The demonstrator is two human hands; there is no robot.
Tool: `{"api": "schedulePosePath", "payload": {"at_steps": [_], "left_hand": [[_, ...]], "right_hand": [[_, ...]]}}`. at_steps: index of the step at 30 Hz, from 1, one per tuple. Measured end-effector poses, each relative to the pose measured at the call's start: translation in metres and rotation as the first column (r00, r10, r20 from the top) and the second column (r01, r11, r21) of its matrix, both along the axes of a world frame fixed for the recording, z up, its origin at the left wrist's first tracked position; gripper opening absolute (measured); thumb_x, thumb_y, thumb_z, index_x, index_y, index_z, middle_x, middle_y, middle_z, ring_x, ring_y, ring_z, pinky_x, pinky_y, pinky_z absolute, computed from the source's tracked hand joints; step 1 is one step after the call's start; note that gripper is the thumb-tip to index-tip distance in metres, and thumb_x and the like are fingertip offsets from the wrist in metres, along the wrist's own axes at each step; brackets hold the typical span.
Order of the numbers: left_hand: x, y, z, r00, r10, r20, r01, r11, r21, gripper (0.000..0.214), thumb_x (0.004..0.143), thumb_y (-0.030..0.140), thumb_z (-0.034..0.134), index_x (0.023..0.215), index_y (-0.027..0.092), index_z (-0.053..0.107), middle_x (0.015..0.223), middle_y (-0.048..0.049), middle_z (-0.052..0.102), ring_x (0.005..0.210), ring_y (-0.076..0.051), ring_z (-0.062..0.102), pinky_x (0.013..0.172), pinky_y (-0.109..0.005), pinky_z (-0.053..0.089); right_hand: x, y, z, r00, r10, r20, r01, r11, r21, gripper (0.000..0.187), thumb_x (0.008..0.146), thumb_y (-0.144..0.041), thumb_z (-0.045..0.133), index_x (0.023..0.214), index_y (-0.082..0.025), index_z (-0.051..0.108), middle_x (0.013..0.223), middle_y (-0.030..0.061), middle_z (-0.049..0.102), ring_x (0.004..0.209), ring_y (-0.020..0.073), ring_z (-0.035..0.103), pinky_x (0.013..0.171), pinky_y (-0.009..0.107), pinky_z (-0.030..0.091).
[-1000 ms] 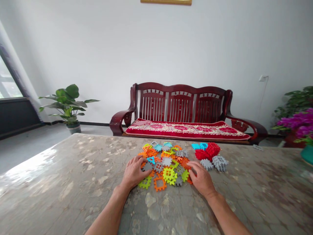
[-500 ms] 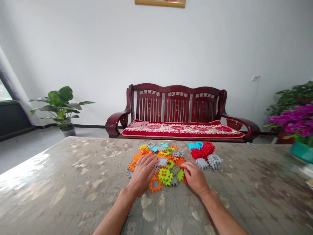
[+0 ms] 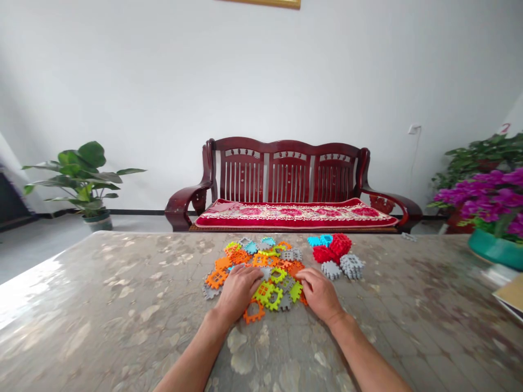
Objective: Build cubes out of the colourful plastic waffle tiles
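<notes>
A loose heap of flat interlocking plastic tiles (image 3: 261, 264) in orange, lime, grey and blue lies on the marbled table (image 3: 122, 305). My left hand (image 3: 237, 291) rests palm down on the heap's near left part, fingers curled over tiles. My right hand (image 3: 318, 293) lies on the heap's near right edge, fingers bent onto the tiles. Whether either hand grips a piece is hidden. To the right sit sorted small stacks: red tiles (image 3: 332, 249), grey tiles (image 3: 345, 267) and blue tiles (image 3: 320, 240).
Behind the table stands a dark wooden bench (image 3: 286, 190) with a red cushion. A leafy potted plant (image 3: 84, 179) is on the floor at left. Purple flowers in a teal pot (image 3: 494, 218) and some papers (image 3: 510, 294) occupy the table's right edge.
The view has shifted right and slightly down. My left hand slid over the left of the heap, spreading orange and grey tiles leftwards. My right hand stayed at the heap's right edge.
</notes>
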State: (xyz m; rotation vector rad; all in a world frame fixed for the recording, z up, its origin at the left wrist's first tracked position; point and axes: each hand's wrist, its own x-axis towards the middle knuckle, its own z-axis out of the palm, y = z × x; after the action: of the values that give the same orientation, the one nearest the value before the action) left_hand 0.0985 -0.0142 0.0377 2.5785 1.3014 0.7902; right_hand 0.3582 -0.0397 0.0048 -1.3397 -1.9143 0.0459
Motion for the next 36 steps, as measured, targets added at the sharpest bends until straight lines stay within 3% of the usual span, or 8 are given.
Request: {"api": "schedulePosePath", "payload": {"at_steps": [4,8,12,14,18,23,30,36], "left_hand": [[0.002,-0.002,0.003,0.998,0.037,-0.058,-0.038,0.999,-0.02,0.02,0.091,0.028,0.049,0.089,0.025,0.068,0.09,-0.0045,0.07,0.088,-0.02,0.064,0.081,-0.03,0.044],[0.002,-0.004,0.004,0.996,0.058,-0.065,-0.06,0.998,-0.024,0.019,0.091,0.027,0.047,0.083,0.024,0.064,0.086,-0.0044,0.067,0.085,-0.02,0.062,0.079,-0.03,0.043],[0.004,-0.003,0.001,0.977,0.115,0.182,-0.096,0.989,-0.113,0.015,0.089,0.029,0.048,0.085,0.024,0.062,0.088,-0.0025,0.068,0.086,-0.019,0.061,0.079,-0.03,0.044],[0.007,-0.001,-0.001,0.905,0.171,0.389,-0.088,0.971,-0.223,0.015,0.087,0.033,0.05,0.084,0.023,0.06,0.085,-0.0014,0.067,0.08,-0.017,0.06,0.074,-0.028,0.045],[0.016,0.002,-0.004,0.706,0.265,0.656,0.028,0.916,-0.401,0.024,0.082,0.044,0.054,0.077,0.02,0.055,0.066,0.0027,0.057,0.061,-0.011,0.053,0.058,-0.022,0.043],[0.023,-0.001,-0.005,0.554,0.338,0.761,0.231,0.815,-0.531,0.038,0.074,0.057,0.06,0.08,0.02,0.053,0.063,0.0047,0.055,0.059,-0.011,0.058,0.058,-0.022,0.048],[0.027,-0.009,0.002,0.526,0.402,0.75,0.387,0.671,-0.632,0.044,0.067,0.055,0.07,0.082,0.019,0.049,0.071,0.0034,0.063,0.062,-0.012,0.066,0.06,-0.022,0.051],[0.028,-0.015,0.007,0.539,0.383,0.75,0.442,0.629,-0.639,0.043,0.068,0.052,0.073,0.082,0.019,0.049,0.07,0.0035,0.064,0.061,-0.011,0.067,0.058,-0.021,0.05]], "right_hand": [[0.001,0.0,-0.001,1.0,-0.002,0.002,0.002,1.0,0.02,0.034,0.081,-0.007,0.042,0.094,-0.023,0.07,0.096,0.0046,0.07,0.093,0.0178,0.064,0.087,0.034,0.051],[0.001,0.001,0.0,1.0,-0.015,-0.001,0.015,0.999,0.043,0.034,0.08,-0.007,0.043,0.092,-0.023,0.07,0.096,0.0044,0.07,0.093,0.0182,0.065,0.087,0.034,0.052],[-0.004,-0.001,0.004,0.999,-0.024,-0.03,0.027,0.994,0.103,0.034,0.082,-0.008,0.042,0.096,-0.023,0.07,0.098,0.0049,0.071,0.095,0.0187,0.065,0.088,0.035,0.052],[-0.008,-0.002,0.007,0.998,-0.033,-0.056,0.04,0.99,0.133,0.034,0.084,-0.009,0.043,0.102,-0.023,0.068,0.102,0.0056,0.07,0.098,0.0193,0.064,0.091,0.036,0.052],[-0.016,-0.006,0.011,0.996,-0.007,-0.094,0.021,0.989,0.149,0.036,0.085,-0.012,0.046,0.114,-0.023,0.064,0.109,0.0074,0.068,0.104,0.0206,0.063,0.094,0.038,0.051],[-0.03,-0.011,0.015,0.987,0.046,-0.152,-0.03,0.994,0.106,0.041,0.084,-0.017,0.053,0.124,-0.025,0.058,0.116,0.0078,0.066,0.106,0.0211,0.063,0.095,0.039,0.052],[-0.053,-0.019,0.023,0.983,0.138,-0.121,-0.123,0.985,0.124,0.062,0.075,-0.013,0.063,0.134,-0.027,0.049,0.132,0.0081,0.058,0.123,0.0242,0.053,0.105,0.045,0.045],[-0.054,-0.019,0.024,0.993,0.089,-0.077,-0.074,0.981,0.178,0.064,0.077,-0.01,0.061,0.136,-0.029,0.047,0.126,0.0074,0.059,0.117,0.0238,0.057,0.101,0.044,0.049]]}}
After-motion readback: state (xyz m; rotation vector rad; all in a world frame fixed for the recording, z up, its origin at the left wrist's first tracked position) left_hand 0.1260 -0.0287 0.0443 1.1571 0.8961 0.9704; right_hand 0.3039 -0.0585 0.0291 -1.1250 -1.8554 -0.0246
